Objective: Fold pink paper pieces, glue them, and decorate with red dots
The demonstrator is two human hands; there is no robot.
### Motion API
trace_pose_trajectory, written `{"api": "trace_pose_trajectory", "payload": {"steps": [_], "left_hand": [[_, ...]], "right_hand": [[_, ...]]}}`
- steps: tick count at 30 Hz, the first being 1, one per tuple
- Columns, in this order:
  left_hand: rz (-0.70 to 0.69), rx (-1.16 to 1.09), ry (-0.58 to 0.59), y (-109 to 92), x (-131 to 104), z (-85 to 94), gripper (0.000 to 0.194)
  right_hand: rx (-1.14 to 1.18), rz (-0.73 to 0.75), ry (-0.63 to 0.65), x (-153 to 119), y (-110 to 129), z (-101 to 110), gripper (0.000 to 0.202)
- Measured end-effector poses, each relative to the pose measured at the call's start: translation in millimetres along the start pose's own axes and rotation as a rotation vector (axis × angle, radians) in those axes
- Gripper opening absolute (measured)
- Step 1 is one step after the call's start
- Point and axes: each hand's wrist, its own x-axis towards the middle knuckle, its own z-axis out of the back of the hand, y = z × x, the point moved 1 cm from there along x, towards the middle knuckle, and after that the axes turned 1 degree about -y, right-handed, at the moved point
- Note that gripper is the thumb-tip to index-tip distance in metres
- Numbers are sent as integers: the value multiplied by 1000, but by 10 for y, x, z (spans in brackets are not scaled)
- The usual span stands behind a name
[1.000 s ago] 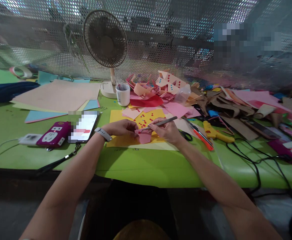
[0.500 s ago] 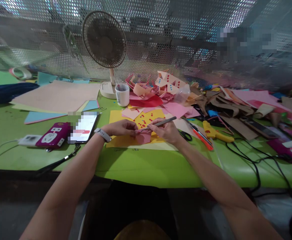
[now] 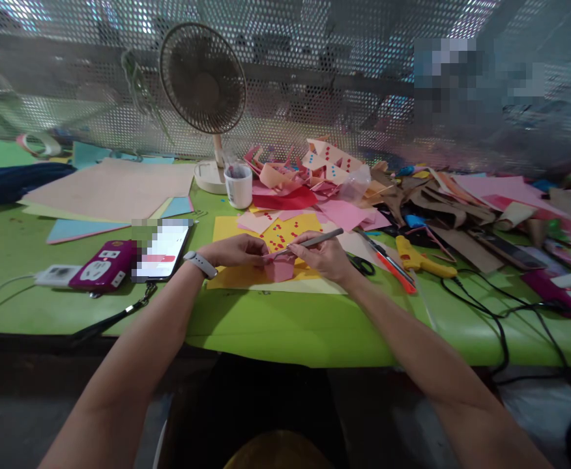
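My left hand (image 3: 244, 250), with a white band at the wrist, pinches the upper left edge of a small pink paper piece (image 3: 280, 270). In my right hand (image 3: 321, 256) is a slim grey tool (image 3: 327, 237), held like a pen, its tip against the top of the pink piece. Whether that tool is a pair of tweezers or a blade is too small to tell. Beneath both hands lies a yellow sheet (image 3: 224, 228) with small red and blue bits scattered on it.
A phone (image 3: 164, 251) and a magenta power strip (image 3: 104, 266) lie at left. Behind stand a fan (image 3: 203, 78) and white cup (image 3: 239, 186). Black scissors (image 3: 362, 264), an orange cutter (image 3: 397, 270), a yellow glue gun (image 3: 422, 260) with cables and paper scraps are at right.
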Motion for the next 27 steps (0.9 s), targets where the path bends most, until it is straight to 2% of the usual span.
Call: {"api": "trace_pose_trajectory", "payload": {"steps": [7, 10, 13, 17, 20, 23, 27], "left_hand": [[-11, -9, -4, -2, 3, -3, 33], [-10, 9, -13, 2, 7, -2, 33], [-15, 24, -16, 7, 7, -3, 33], [-31, 15, -4, -15, -12, -9, 32], [-42, 9, -6, -56, -31, -10, 30], [-48, -5, -21, -99, -44, -10, 29], [-28, 0, -53, -134, -50, -19, 32]], "right_hand": [[27, -12, -1, 1, 11, -2, 25], [34, 4, -70, -6, 34, 15, 28], [-19, 101, -132, -8, 55, 41, 29], [-346, 291, 22, 24, 19, 33, 26], [-501, 359, 100, 52, -34, 17, 25], [-533, 348, 90, 52, -52, 14, 29], [-486, 260, 59, 8, -11, 10, 32]]}}
